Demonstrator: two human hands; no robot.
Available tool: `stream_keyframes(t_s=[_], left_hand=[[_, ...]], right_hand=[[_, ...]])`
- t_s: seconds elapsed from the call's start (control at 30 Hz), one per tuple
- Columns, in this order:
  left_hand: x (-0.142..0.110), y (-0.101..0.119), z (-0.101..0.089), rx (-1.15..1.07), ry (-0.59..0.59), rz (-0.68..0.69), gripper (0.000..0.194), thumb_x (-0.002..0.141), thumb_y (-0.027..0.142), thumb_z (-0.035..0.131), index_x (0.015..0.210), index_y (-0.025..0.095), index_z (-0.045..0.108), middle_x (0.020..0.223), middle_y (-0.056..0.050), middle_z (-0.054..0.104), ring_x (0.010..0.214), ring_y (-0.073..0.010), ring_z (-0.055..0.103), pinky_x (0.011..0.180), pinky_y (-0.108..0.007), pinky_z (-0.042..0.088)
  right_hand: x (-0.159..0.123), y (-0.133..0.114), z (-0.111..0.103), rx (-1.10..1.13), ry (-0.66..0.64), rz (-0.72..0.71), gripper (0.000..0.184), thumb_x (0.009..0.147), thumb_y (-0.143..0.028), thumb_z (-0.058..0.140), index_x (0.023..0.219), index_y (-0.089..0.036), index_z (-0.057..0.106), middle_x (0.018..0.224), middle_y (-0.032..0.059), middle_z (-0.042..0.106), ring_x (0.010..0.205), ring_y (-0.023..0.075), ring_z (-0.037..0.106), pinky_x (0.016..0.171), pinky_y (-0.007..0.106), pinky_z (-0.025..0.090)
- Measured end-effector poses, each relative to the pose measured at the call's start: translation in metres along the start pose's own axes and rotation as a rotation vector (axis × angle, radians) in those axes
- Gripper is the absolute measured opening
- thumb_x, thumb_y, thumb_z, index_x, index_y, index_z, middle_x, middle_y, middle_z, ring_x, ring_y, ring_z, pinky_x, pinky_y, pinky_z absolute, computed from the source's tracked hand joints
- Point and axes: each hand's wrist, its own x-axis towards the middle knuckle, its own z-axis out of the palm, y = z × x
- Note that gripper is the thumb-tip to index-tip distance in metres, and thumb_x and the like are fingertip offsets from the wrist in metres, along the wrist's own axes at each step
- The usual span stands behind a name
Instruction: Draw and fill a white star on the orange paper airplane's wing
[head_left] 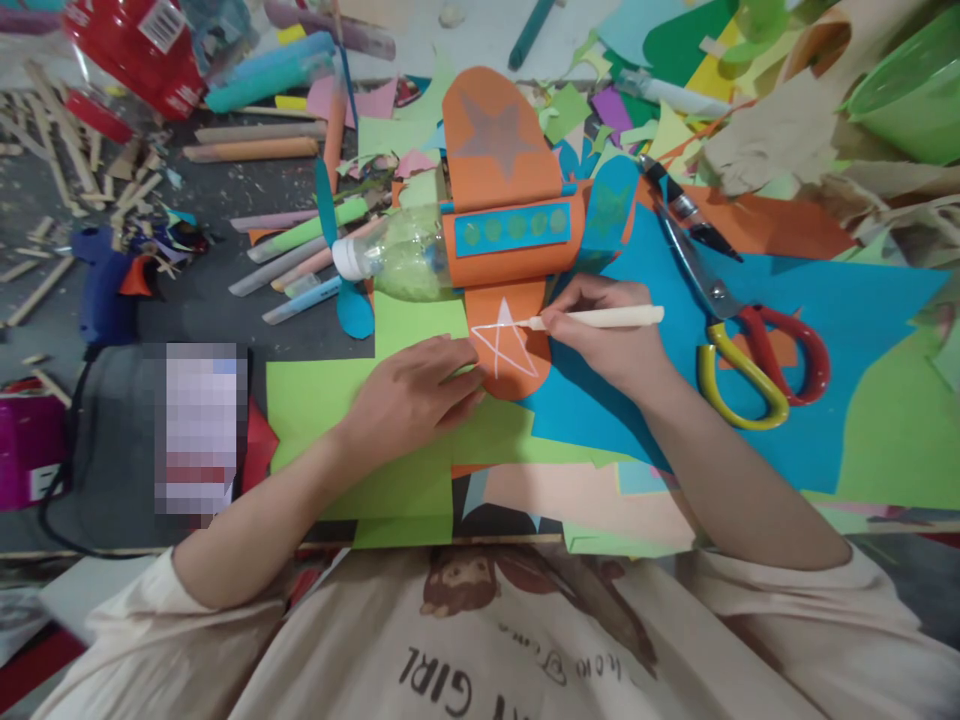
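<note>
A toy plane made from a clear plastic bottle [409, 262] with orange paper wings [499, 150] lies on the table. Its near wing [510, 345] bears a white star outline. My right hand [607, 335] pinches a cream glue pen [600, 318], whose tip touches the star. My left hand [420, 390] lies with fingers bent on the green paper [322, 400], its fingertips pressing the edge of the near wing. The far wing shows a grey star.
Scissors [739, 345] with red and yellow handles lie on blue paper [847, 330] to the right. Coloured glue sticks [300, 250], a blue glue gun [105, 285] and wooden sticks lie at left. Paper scraps crowd the back; a green tub [911, 90] stands far right.
</note>
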Motion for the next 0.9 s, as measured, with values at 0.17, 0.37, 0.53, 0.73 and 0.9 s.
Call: stream_keyframes(t_s=[0.17,0.37,0.53,0.73,0.9], left_hand=[[0.000,0.000,0.000,0.006,-0.005,-0.008,0.025,0.096,0.025,0.042,0.091,0.016,0.065,0.099,-0.008,0.068,0.091,-0.0185,0.067,0.094,-0.035,0.054],[0.000,-0.001,0.000,0.003,-0.002,0.001,0.025,0.096,0.024,0.042,0.092,0.016,0.065,0.099,-0.009,0.068,0.092,-0.0190,0.067,0.093,-0.036,0.054],[0.000,-0.001,0.000,0.012,-0.006,0.006,0.024,0.096,0.024,0.043,0.092,0.015,0.065,0.098,-0.009,0.068,0.090,-0.0192,0.067,0.090,-0.035,0.055],[0.000,-0.001,0.001,0.009,-0.005,-0.004,0.023,0.096,0.025,0.043,0.092,0.016,0.064,0.099,-0.008,0.068,0.091,-0.0189,0.066,0.090,-0.035,0.055],[0.001,-0.001,0.001,0.005,0.018,0.008,0.024,0.096,0.023,0.042,0.091,0.016,0.064,0.096,-0.008,0.068,0.090,-0.0185,0.067,0.091,-0.034,0.054]], right_hand=[[0.004,0.006,-0.004,-0.017,0.020,-0.008,0.023,0.063,-0.010,0.064,0.050,-0.024,0.051,0.047,-0.0022,0.055,0.046,0.0124,0.046,0.040,0.026,0.030],[0.007,0.008,-0.008,-0.046,0.044,-0.012,0.024,0.061,-0.009,0.062,0.049,-0.024,0.049,0.047,-0.0026,0.051,0.046,0.0123,0.043,0.042,0.028,0.030],[0.009,0.008,-0.012,0.034,0.090,0.022,0.025,0.060,-0.006,0.060,0.047,-0.024,0.048,0.045,-0.0030,0.051,0.042,0.0115,0.043,0.039,0.027,0.029],[-0.007,0.010,-0.015,0.172,0.199,0.086,0.013,0.067,-0.015,0.059,0.057,-0.022,0.058,0.049,-0.0033,0.059,0.041,0.0101,0.047,0.039,0.024,0.036],[-0.020,0.010,-0.010,0.067,0.159,0.023,0.008,0.069,-0.018,0.065,0.063,-0.020,0.062,0.057,-0.0022,0.062,0.049,0.0109,0.052,0.046,0.024,0.040]])
